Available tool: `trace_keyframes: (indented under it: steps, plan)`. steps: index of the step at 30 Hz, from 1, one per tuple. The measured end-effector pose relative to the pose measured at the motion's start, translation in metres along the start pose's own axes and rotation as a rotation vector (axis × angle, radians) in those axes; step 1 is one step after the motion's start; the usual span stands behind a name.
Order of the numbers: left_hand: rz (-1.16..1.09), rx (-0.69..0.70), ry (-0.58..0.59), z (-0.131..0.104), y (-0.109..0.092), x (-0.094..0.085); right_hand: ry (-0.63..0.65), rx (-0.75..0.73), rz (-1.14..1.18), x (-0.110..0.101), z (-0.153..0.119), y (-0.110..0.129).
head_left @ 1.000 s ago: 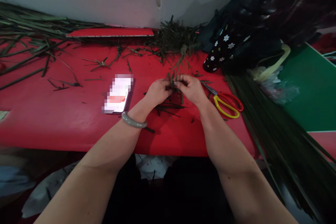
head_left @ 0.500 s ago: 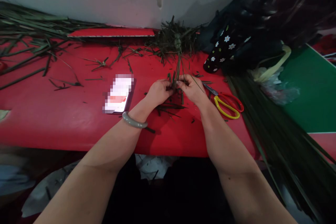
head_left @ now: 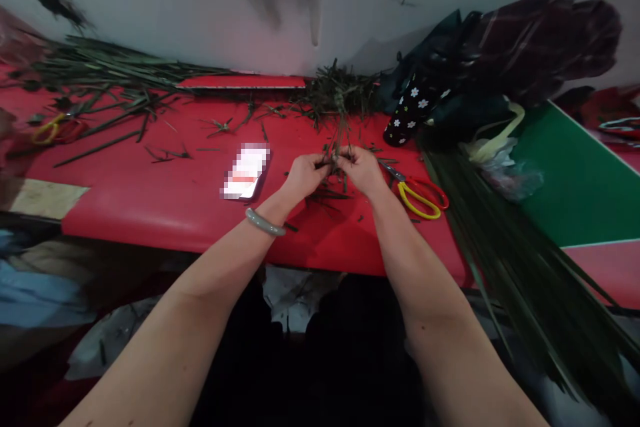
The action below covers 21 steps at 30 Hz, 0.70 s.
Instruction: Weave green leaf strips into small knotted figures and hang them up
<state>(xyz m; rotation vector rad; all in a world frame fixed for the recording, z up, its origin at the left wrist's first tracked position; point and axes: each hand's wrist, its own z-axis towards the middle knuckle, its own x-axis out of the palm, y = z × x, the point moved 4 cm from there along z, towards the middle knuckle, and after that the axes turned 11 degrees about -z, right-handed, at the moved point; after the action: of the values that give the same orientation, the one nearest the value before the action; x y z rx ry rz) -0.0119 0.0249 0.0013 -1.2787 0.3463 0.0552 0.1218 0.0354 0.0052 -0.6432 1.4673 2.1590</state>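
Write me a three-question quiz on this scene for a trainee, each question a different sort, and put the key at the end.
1. Multiple choice: what do the left hand and the right hand hold? A) a plastic bag; B) plant strips; C) a pair of scissors.
2. True or false: the phone lies on the red tabletop, to the left of both hands.
3. Short answer: which wrist wears the grey bangle?

Key: 1. B. 2. True. 3. The left.
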Motion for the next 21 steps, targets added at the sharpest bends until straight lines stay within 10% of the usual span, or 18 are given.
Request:
trace_keyframes:
  steps: [12, 21]
  plan:
    - [-0.388, -0.137, -0.219, -0.089, 0.016, 0.004, -0.029, 0.035, 0.125, 0.016, -0.084, 0.034]
    - [-0.574, -0.239, -0.300, -0.091, 0.020, 0.010, -0.144, 0.426, 0.037, -0.021, -0.290, -0.025]
